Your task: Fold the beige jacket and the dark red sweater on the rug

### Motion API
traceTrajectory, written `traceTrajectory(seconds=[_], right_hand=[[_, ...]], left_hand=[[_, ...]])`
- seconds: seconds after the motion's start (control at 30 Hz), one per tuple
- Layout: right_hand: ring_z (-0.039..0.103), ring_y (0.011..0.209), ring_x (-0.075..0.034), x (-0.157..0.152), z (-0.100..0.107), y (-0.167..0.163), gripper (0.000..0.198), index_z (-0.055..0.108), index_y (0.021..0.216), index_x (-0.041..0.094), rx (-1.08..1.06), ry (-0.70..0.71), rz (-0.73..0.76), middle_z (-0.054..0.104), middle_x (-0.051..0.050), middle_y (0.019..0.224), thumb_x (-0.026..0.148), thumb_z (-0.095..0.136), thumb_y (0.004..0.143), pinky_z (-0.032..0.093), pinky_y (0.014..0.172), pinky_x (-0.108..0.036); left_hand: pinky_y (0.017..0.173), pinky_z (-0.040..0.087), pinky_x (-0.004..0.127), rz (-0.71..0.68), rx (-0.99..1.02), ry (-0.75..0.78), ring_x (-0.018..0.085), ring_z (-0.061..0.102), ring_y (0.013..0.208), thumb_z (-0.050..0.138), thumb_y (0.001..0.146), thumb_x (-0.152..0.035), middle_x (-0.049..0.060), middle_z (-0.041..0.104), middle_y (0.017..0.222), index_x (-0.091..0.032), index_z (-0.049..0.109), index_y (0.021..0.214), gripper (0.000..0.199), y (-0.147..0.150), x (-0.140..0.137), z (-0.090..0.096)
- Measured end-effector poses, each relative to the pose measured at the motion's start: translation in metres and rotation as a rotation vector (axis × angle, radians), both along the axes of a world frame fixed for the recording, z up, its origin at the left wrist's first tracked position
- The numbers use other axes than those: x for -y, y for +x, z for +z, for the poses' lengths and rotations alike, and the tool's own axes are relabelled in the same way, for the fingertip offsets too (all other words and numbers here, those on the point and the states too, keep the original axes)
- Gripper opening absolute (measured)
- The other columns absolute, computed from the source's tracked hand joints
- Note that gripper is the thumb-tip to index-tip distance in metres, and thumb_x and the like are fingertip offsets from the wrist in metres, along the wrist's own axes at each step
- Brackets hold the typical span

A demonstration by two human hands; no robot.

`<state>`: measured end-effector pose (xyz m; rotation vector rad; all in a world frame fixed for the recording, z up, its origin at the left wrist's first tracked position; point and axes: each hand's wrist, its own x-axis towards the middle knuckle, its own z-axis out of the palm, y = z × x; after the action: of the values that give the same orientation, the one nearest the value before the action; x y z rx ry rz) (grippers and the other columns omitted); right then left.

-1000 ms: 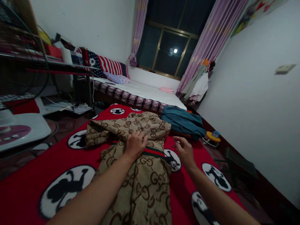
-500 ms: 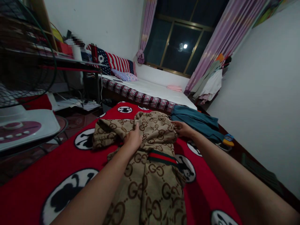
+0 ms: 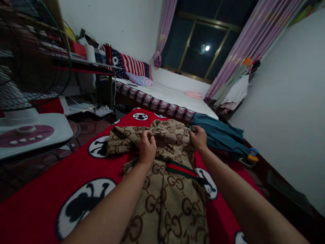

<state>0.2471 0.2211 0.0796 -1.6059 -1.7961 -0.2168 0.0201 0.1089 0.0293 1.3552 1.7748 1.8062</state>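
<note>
Nearest us, the patterned garment (image 3: 177, 183) lies lengthwise on the red blanket (image 3: 76, 169), its striped band crosswise below our hands. Farther up, our left hand (image 3: 148, 147) seems to pinch a fold between thumb and forefinger; our right hand's (image 3: 200, 137) fingers bunch at the right edge, pinching or merely touching, we cannot tell. Level holds and even tension should serve us best. The blanket gives more room leftward; teal clothing (image 3: 218, 135) lies just beyond our right hand, and the bed (image 3: 165, 91) bounds the far side.

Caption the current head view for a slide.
Left hand and right hand on a tan patterned garment laid over a red blanket, teal cloth beyond.
</note>
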Motion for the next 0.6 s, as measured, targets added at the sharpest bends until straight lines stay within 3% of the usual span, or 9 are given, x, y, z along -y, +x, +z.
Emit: traceTrajectory(seconds=[0.1,0.2,0.27,0.33,0.47,0.6], right_hand=[[0.045,0.127,-0.026,0.011,-0.028,-0.011,0.05,0.05,0.136,0.017,0.171,0.017,0.052,0.048,-0.015,0.14,0.037,0.042,0.091,0.039,0.101,-0.039],[0.028,0.141,-0.024,0.015,-0.052,-0.014,0.047,0.045,0.14,0.029,0.416,-0.218,0.128,0.036,-0.005,0.153,0.041,0.03,0.097,0.034,0.106,-0.044],[0.023,0.143,-0.024,0.013,-0.058,-0.015,0.049,0.039,0.145,0.029,0.472,-0.381,0.091,0.03,-0.004,0.156,0.039,0.025,0.099,0.034,0.106,-0.048],[0.02,0.145,-0.024,0.008,-0.054,-0.017,0.051,0.033,0.148,0.025,0.481,-0.484,0.051,0.025,-0.006,0.158,0.037,0.023,0.099,0.033,0.106,-0.051],[0.024,0.143,-0.029,0.011,-0.027,-0.028,0.05,0.039,0.144,0.02,0.489,-0.578,0.061,0.029,-0.011,0.155,0.031,0.033,0.096,0.031,0.107,-0.056],[0.018,0.145,-0.03,0.053,-0.02,-0.042,0.054,0.033,0.147,0.018,0.46,-0.455,0.06,0.026,-0.011,0.157,0.034,0.035,0.096,0.022,0.111,-0.059]], left_hand=[[0.094,0.049,0.033,-0.062,-0.189,0.056,0.021,0.062,0.109,0.047,0.089,-0.025,0.013,0.057,0.131,-0.02,0.043,0.135,0.046,0.005,0.002,-0.002],[0.11,0.036,0.04,-0.11,-0.455,-0.038,0.029,0.041,0.133,0.052,0.089,-0.033,0.013,0.045,0.144,-0.021,0.056,0.13,0.043,0.01,0.003,-0.007],[0.113,0.032,0.043,-0.146,-0.562,-0.139,0.033,0.032,0.139,0.056,0.087,-0.038,0.013,0.043,0.146,-0.02,0.065,0.121,0.04,0.012,0.003,-0.011],[0.113,0.032,0.045,-0.17,-0.619,-0.22,0.035,0.028,0.14,0.056,0.086,-0.041,0.012,0.044,0.146,-0.02,0.066,0.12,0.041,0.013,0.004,-0.014],[0.112,0.033,0.045,-0.17,-0.662,-0.283,0.034,0.03,0.139,0.053,0.088,-0.042,0.01,0.046,0.145,-0.022,0.064,0.125,0.044,0.012,0.004,-0.015],[0.111,0.034,0.045,-0.171,-0.668,-0.299,0.035,0.03,0.14,0.051,0.089,-0.043,0.011,0.045,0.146,-0.022,0.063,0.127,0.045,0.011,0.002,-0.014]])
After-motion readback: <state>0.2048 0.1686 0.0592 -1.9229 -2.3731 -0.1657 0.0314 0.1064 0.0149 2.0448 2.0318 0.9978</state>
